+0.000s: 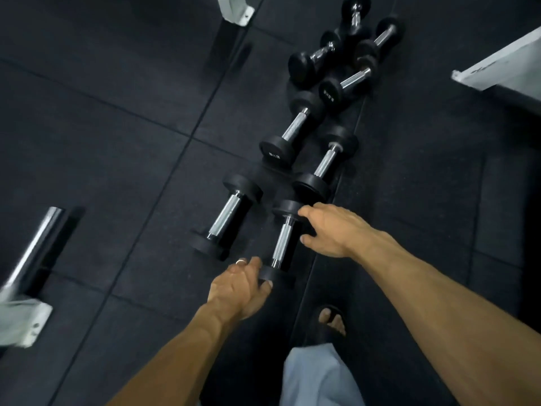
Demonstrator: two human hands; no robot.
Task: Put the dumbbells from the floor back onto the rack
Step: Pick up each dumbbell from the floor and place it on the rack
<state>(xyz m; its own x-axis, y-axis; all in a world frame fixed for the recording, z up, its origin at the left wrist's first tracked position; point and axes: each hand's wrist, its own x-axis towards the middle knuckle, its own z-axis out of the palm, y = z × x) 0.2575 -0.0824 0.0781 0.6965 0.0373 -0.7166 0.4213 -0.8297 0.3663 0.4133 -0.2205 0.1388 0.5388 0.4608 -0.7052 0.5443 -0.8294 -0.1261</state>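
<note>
step: picking up the nearest dumbbell [283, 240] off the rubber floor [117, 142]; lift not yet begun by the look of it.
left hand [241, 287]: at the near weight head, fingers curled round its rim, thumb on the near side. Grip closed on the head, not the bar.
right hand [325, 231]: at the far head, index laid over its top, thumb reaching under toward the bar. Grip only part-closed, touching; can't tell if it bears weight yet.
how to do it well: two-hand hold by the heads is slippery, judging by the smooth round rims. Better to get one palm round the knurled chrome handle at mid-bar, lift level, keep it close to the body. Watch the sandalled foot [332, 320] just near of the near head, toes exposed if it drops.
target: rack not identifiable in view; white frame pieces at far left [237, 10] and far right [497, 68] may be part of it, can't say.
neighbours: second dumbbell [227, 218] just left, roughly parallel, apart. Third [325, 165] just beyond, its near head almost touching the held one's far head, so lift straight up, don't drag.
rest: more dumbbells piled further off [342, 54], several overlapping.
left edge: chrome bar on a white bracket [32, 253], well apart.
</note>
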